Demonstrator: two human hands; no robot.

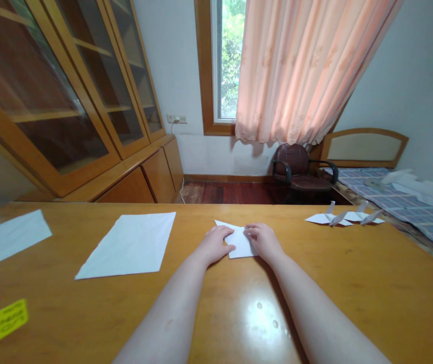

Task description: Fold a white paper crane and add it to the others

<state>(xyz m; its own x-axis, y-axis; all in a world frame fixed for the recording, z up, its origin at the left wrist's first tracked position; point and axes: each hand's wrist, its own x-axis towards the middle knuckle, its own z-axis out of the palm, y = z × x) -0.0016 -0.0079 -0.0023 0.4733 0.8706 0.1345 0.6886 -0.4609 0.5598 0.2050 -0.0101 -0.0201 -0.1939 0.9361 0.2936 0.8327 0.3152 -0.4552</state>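
Folded paper (243,246) on bench (352,283), touched at left by left hand (215,245), at right by right hand (266,241). Fingers (253,231) bent; whether paper is pinched can't be told. Paper could be skewed if pressed unevenly, or torn if tugged hard.

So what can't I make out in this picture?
All in the head view:
Small paper: the left hand and right hand cover parts of it.
Far-left sheet: cut off by the left edge.
Yellow label: also cut off there, its writing too blurred to read.
Folded paper shapes: too small to make out their creases.
Window: partly hidden by the curtain and cut off at the top.
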